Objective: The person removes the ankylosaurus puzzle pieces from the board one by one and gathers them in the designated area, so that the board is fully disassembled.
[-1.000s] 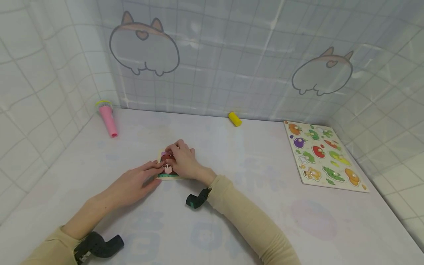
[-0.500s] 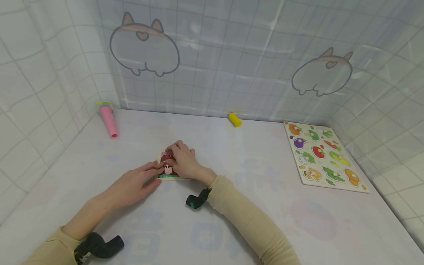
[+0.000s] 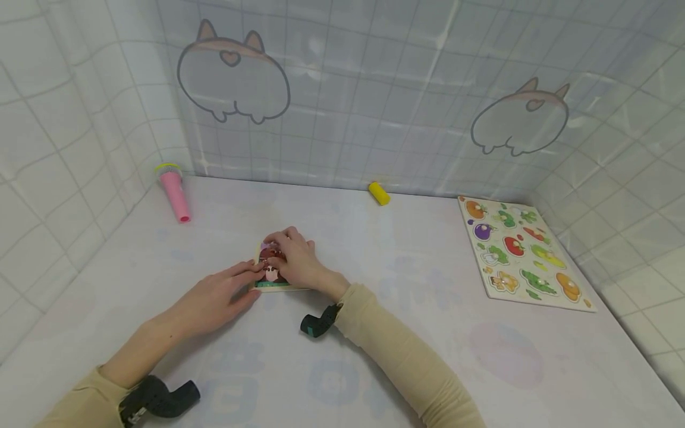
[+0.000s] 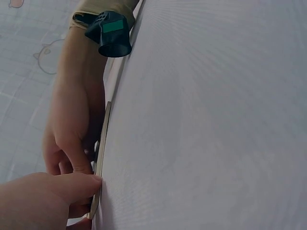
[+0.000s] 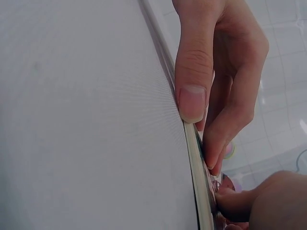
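From remote stn. I find no legible txt, nos. or brands; pale marks (image 3: 334,381) on table (image 3: 353,249) illeg., green label (image 4: 113,26) on wrist cam (image 4: 114,48) likewise.

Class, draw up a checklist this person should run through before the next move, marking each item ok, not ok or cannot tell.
1. Picture board flat on the table: ok.
2. Left grip at the board's left side: ok, thumb at its edge.
3. Right grip pinching a piece: cannot tell, the contact is hidden.
4. Whole picture in sight: not ok, the hands cover part of it.
5. Yellow cylinder, pink toy microphone and vegetable board apart from both hands: ok.
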`<action>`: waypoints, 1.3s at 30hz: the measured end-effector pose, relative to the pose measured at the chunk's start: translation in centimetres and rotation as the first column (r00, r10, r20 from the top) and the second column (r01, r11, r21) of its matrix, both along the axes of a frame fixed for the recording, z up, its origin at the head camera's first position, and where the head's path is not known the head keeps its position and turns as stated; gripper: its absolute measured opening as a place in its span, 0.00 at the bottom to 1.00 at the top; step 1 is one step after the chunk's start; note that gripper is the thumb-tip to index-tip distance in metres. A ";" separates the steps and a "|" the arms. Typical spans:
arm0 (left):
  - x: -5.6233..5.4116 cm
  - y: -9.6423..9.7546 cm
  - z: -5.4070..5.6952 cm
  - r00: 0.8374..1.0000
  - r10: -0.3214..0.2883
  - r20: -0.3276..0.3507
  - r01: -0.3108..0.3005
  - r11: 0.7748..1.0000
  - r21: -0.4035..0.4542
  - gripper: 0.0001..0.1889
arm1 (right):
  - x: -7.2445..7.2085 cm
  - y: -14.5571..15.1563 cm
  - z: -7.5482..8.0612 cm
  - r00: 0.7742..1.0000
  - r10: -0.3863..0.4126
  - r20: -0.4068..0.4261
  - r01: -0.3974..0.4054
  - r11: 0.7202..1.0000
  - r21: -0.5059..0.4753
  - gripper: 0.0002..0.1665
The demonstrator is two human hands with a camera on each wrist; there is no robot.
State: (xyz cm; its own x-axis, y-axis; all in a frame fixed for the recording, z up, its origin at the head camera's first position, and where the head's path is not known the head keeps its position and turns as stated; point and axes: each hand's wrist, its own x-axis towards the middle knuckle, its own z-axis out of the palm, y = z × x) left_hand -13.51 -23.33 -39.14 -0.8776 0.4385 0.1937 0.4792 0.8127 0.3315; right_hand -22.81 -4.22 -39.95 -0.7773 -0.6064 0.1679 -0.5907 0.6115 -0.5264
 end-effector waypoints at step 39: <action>0.4 0.7 -0.3 0.999 -0.035 0.009 0.035 0.999 -0.012 0.22 | -0.8 2.8 1.4 0.937 -0.086 0.339 0.196 0.932 -0.306 0.11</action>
State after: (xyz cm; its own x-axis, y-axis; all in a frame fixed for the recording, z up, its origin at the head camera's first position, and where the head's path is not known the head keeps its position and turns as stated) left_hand -13.12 -22.61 -39.41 -0.8633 0.4713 0.1804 0.5045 0.7995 0.3260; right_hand -23.65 -1.42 -38.57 -0.8957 -0.4389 0.0711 -0.2808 0.4343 -0.8559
